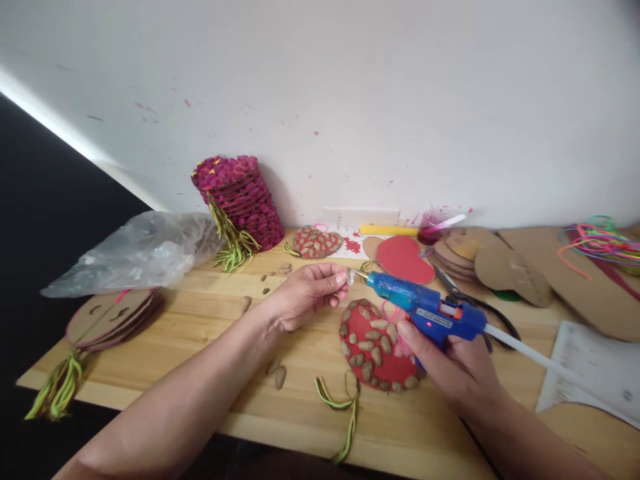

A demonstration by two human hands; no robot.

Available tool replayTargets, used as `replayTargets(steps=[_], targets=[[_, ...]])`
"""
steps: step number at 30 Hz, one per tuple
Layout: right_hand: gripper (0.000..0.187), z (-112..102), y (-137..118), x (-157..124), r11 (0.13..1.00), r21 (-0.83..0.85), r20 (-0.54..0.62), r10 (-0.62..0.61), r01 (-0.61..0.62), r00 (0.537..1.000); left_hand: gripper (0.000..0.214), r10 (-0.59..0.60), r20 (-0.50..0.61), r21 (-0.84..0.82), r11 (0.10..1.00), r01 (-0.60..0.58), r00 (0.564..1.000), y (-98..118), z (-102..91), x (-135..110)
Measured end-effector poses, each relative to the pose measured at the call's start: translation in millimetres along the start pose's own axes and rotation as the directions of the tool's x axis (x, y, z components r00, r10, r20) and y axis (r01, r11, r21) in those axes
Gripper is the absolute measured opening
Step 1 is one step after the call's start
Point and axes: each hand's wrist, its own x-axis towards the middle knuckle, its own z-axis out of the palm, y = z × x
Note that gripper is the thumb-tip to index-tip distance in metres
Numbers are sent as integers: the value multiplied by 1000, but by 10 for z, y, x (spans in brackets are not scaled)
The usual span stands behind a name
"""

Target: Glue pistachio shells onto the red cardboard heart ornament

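My right hand point(457, 367) grips a blue hot glue gun point(430, 310), its nozzle pointing left. A white glue stick point(525, 350) juts out of its back. My left hand point(305, 293) pinches a small seed point(350, 277) right at the nozzle tip. Below both hands a red heart-shaped cutout point(377, 347) lies on the wooden table point(200, 347), partly covered with glued brown seeds, with a green and yellow string tassel point(345, 407) at its lower end.
A leaning stack of finished magenta hearts point(240, 197) stands by the wall. A clear plastic bag point(140, 250) and cardboard cutouts point(115, 317) sit left. Loose seeds point(277, 377), scissors point(470, 297), a plain red heart point(405, 260), cardboard shapes point(505, 267), coloured cords point(600, 243) and paper point(595, 370) are around.
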Motion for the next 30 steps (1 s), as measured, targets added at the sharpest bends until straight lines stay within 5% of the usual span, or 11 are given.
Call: replayTargets(steps=[23, 30], targets=[[19, 12, 13, 22, 998, -62, 14, 0, 1, 1000, 34, 12, -24, 61, 998, -10, 1000, 17, 43, -17], [19, 56, -43, 18, 997, -62, -63, 39, -43, 997, 36, 2, -19, 64, 998, -1, 1000, 19, 33, -14]])
